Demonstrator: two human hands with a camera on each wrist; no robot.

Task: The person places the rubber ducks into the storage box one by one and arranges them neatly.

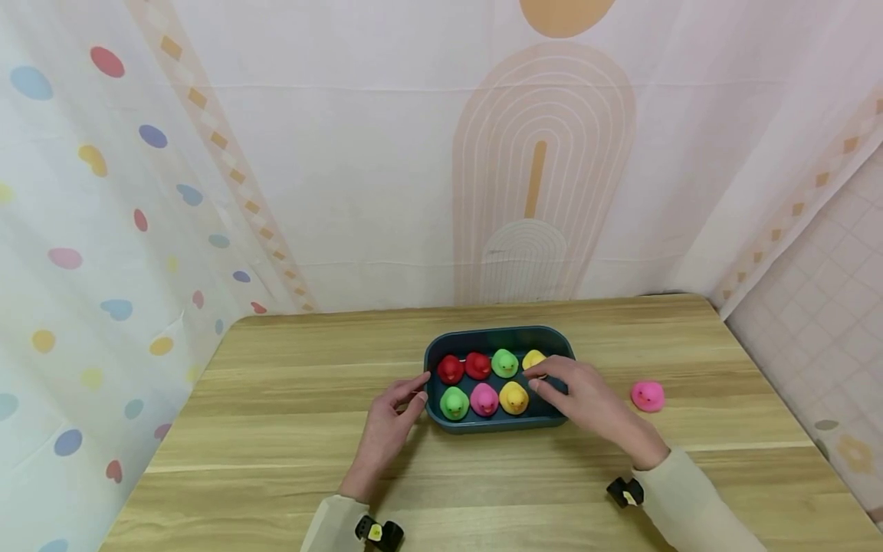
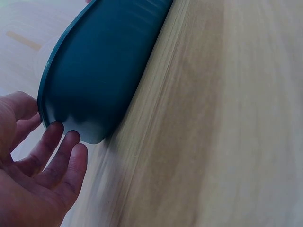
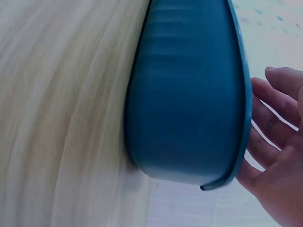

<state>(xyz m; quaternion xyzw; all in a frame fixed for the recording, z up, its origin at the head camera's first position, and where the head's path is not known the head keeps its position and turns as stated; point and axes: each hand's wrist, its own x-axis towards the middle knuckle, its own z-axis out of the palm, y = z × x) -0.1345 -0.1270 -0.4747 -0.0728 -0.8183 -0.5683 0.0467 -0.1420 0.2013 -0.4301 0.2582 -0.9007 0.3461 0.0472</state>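
Note:
A dark teal oblong tub (image 1: 497, 424) stands on the table, with several small rubber ducks in two rows inside. The back row has red ducks (image 1: 451, 369), a green duck (image 1: 505, 363) and a yellow duck (image 1: 533, 358) partly behind fingers. In front sit another green duck (image 1: 454, 403), a pink duck (image 1: 484, 399) and a second yellow duck (image 1: 513, 398). My left hand (image 1: 384, 431) rests loose fingertips against the tub's left end. Over the right end reaches my right hand (image 1: 586, 399), its thumb and forefinger apart above the ducks, nothing seen between them.
Another pink duck (image 1: 648, 396) lies on the wooden table (image 1: 290, 429), right of the tub and beyond the right wrist. A patterned curtain (image 1: 372, 192) hangs along the table's back edge and left side.

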